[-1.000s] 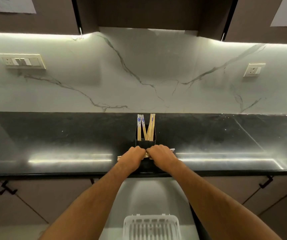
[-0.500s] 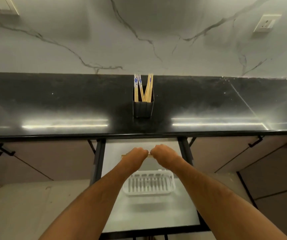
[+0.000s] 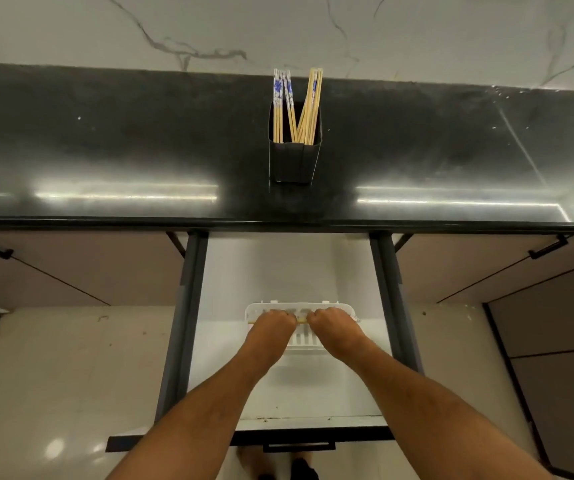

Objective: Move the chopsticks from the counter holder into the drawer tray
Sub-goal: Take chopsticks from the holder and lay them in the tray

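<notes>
Kitchen with a marble wall and a glossy black tabletop bearing a dark holder in which several chopsticks stand upright, above an open drawer containing a white slotted tray. The left hand and right hand, each grip curled tight on one horizontal bundle of chopsticks, hover over the tray's far edge. Risks, as judged: uneven release could tip sticks onto the drawer floor, and loose tips could snag in the slots.
</notes>
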The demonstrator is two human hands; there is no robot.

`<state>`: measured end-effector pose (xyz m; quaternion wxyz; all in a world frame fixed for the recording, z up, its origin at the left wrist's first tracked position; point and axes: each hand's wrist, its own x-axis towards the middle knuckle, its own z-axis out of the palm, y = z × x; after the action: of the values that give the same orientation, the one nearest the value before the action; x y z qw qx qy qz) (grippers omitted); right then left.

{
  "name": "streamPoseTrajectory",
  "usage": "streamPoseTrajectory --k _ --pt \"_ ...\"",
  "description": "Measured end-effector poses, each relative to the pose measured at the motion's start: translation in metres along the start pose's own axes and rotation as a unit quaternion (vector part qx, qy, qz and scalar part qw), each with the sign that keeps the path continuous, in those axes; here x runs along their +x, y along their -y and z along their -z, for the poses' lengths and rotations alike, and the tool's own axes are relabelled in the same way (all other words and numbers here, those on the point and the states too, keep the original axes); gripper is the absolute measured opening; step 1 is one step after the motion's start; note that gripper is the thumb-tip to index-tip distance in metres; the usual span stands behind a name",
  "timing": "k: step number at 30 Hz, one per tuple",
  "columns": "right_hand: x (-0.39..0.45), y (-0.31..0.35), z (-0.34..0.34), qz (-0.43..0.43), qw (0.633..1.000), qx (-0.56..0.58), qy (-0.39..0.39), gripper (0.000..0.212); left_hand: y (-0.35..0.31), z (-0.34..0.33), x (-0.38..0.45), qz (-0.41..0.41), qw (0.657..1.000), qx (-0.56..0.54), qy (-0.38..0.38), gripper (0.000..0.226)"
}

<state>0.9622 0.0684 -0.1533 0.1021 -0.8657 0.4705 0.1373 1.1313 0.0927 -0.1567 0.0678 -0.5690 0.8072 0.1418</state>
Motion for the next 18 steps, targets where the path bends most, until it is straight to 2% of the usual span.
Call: streamPoseTrajectory --k 10,12,16,18 --pt "0.014 -0.007 -0.03 0.018 0.999 -0.015 0.027 0.021 0.001 -0.032 0.013 0.023 0.999 -0.033 0.024 0.031" --pt "0.017 -0.007 -0.032 0.014 0.999 -0.013 0.036 0.021 0.003 -0.037 0.014 0.038 0.996 -0.074 0.013 0.03" --pt "0.022 -0.006 -0.036 0.005 0.999 -0.011 0.05 0.022 0.005 -0.048 0.015 0.085 0.985 -0.144 0.04 0.023" --pt "0.024 -0.006 -0.038 0.0 0.998 -0.01 0.061 0.022 0.01 -0.052 0.017 0.073 0.987 -0.137 0.043 0.022"
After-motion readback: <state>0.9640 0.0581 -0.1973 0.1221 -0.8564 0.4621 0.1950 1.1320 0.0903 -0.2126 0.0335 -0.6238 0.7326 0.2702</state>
